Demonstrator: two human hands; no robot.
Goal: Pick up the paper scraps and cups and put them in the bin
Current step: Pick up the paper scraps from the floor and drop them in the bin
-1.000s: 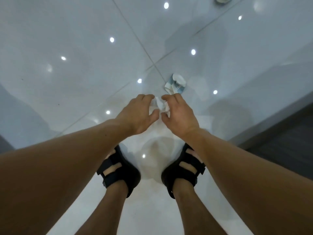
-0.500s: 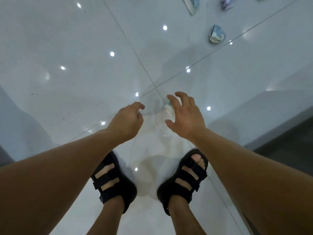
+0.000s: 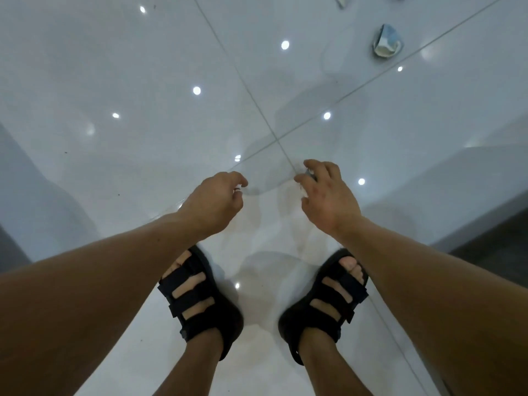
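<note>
The right hand [image 3: 328,195] curls round a small scrap [image 3: 310,174] to carry it away. The left hand [image 3: 214,202] is curled too; I cannot tell what it holds.

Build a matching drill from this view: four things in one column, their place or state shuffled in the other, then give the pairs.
Things
1. crumpled cup
2. sandals
3. right hand
4. left hand

Place or state
A. black, strapped on both feet
B. pinches a small grey scrap
C. lies on the floor tiles, far ahead and to the right
D. fingers curled, left of the tile-joint crossing

Pairs: 1-C, 2-A, 3-B, 4-D
</note>
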